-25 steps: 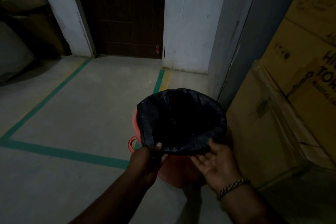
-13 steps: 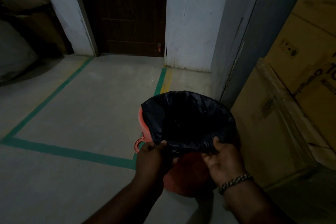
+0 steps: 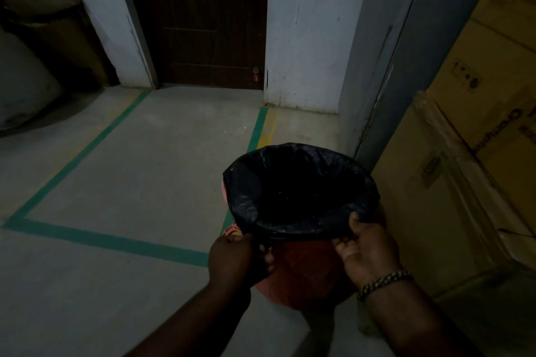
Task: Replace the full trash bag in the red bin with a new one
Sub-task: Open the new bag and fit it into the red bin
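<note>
A red bin [image 3: 301, 272] stands on the floor at lower centre. A black trash bag [image 3: 298, 191] lines it, its mouth open and its edge folded over the rim. My left hand [image 3: 237, 258] pinches the bag's folded edge at the near left of the rim. My right hand [image 3: 368, 249], with a beaded bracelet on the wrist, grips the bag's edge at the near right, thumb on top. The inside of the bag is too dark to see.
Stacked cardboard boxes [image 3: 470, 153] stand close on the right of the bin. A grey pillar [image 3: 385, 52] and a white wall rise behind it, next to a dark wooden door [image 3: 197, 20]. Green tape lines [image 3: 110, 240] mark the concrete floor on the left.
Both hands have closed on the bag's near edge and drawn it lower over the rim; my right hand went from open-palmed to gripping. The view has shifted slightly.
</note>
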`<state>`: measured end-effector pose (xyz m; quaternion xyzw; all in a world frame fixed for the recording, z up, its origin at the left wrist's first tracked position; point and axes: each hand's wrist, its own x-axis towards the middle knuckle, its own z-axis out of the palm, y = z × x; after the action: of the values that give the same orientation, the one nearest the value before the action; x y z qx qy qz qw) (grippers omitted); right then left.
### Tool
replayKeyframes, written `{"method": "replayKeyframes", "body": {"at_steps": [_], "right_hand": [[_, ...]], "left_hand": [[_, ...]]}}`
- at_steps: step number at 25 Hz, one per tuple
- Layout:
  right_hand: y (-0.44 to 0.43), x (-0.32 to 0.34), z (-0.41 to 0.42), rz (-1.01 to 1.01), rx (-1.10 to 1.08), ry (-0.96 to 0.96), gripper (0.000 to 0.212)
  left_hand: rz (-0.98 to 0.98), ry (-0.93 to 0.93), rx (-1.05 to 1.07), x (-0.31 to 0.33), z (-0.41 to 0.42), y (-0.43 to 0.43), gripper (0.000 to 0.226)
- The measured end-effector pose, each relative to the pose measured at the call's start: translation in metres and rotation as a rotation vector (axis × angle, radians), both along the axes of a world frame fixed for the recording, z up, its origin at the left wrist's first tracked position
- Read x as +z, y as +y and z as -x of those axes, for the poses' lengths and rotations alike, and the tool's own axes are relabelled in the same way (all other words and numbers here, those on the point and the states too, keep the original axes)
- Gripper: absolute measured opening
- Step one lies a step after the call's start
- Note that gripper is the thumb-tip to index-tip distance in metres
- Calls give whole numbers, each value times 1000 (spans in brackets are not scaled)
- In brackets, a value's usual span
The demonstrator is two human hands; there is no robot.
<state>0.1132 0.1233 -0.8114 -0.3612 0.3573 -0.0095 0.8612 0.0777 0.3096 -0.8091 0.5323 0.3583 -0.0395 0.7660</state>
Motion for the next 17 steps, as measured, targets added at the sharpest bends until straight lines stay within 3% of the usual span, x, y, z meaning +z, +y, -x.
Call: {"method": "replayKeyframes", "body": {"at_steps": [2,5,8,10,13,17], "right_hand": [[-3,3,1,16,12,15,32],[-9,3,1,30,55,38,17],[-11,3,2,39,101,57,25],[-11,6,2,45,117,54,25],[-15,8,2,52,106,71,29],[-23,2,0,60,76,46,23]], "left_hand": [[-51,-36,43,-4,-8,11,20],[-116,-37,35,-13,-21,25,11],[-160,-24,34,-14,-25,28,49],[-318,15,-60,-15,-23,27,62],[-449,35,-69,-18,-23,28,36],[-260,-8,40,-13,-21,30,12]]}}
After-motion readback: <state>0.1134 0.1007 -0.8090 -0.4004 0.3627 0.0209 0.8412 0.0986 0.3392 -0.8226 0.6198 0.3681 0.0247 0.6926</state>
